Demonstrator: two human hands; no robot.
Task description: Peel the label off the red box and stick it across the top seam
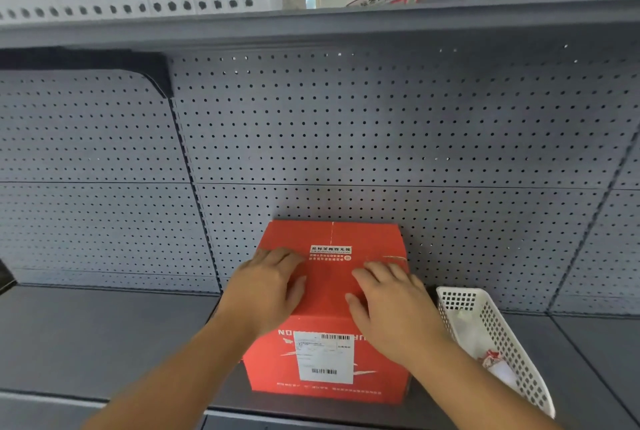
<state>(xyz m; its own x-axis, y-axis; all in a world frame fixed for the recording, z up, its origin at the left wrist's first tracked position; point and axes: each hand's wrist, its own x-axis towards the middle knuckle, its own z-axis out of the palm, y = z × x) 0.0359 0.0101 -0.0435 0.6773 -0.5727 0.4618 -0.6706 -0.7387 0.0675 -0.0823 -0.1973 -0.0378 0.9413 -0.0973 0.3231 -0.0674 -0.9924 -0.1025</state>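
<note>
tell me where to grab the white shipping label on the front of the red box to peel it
Pinch a lower corner of the white shipping label from the front. It lies flat on the red box, so only an edge can lift, and both hands rest above on the top.

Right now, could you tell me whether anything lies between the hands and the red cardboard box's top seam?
Nothing visible does. The left hand and right hand rest flat on the red cardboard box, either side of the red-and-black label on its top seam.
</note>
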